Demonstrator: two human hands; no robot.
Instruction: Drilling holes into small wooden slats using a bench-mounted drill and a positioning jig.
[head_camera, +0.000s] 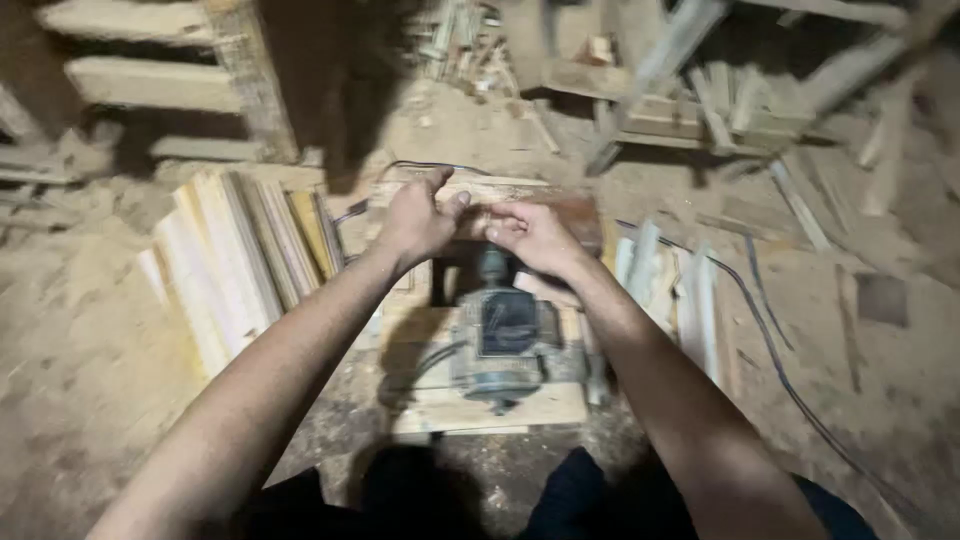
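Sawdust floor (80, 380) everywhere, with scrap wood and dark cables lying about. Up top right there's a messy pile of offcuts (720, 110), and top left some rough planks (150, 80) stacked like shelving. On the left of the bench a bundle of pale slats (240, 260) leans in a fan; a few more slats (670, 290) sit on the right.

In the middle is a small wooden bench (480, 405) with a grey motor (505, 345) bolted on it, shaft pointing away from the camera. A black cable (780, 370) runs off to the right across the floor.

Both hands are out past the motor, over the far end of the bench. Left hand (418, 222) is curled, thumb up, fingers bent in. Right hand (535, 238) is also curled, fingertips nearly touching the left. Whatever they're gripping is too blurry, can't tell what it is.
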